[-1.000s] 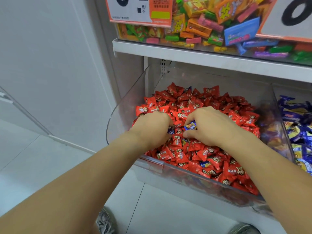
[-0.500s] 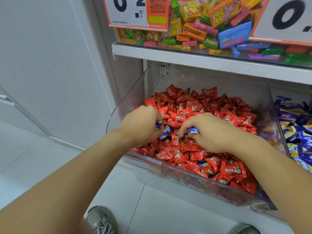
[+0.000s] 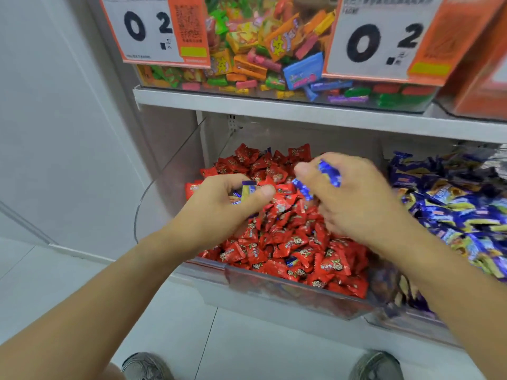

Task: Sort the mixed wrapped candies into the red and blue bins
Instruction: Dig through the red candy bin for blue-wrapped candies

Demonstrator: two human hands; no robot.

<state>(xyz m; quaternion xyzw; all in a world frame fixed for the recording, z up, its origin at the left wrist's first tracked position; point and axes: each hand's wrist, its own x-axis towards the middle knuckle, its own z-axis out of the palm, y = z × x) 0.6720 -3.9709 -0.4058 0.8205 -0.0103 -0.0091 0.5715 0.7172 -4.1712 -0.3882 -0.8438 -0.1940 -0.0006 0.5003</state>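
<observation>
A clear plastic bin (image 3: 288,292) on the lower shelf is heaped with red wrapped candies (image 3: 290,242). To its right a second bin holds blue wrapped candies (image 3: 450,209). My left hand (image 3: 219,207) hovers over the red heap and grips blue-and-yellow wrapped candies (image 3: 247,190) between thumb and curled fingers. My right hand (image 3: 354,198), blurred by motion, is lifted above the red heap and pinches blue wrapped candies (image 3: 329,174) in its fingers. A few blue wrappers still show among the red ones near the front.
The upper shelf (image 3: 301,113) carries a bin of mixed colourful candies (image 3: 260,56) behind two price signs (image 3: 153,31). A white wall stands at the left. My shoes (image 3: 145,366) rest on the pale tiled floor below.
Both hands have risen out of the red heap, each carrying blue candies. The right hand has moved up and rightward; the camera view has tilted up.
</observation>
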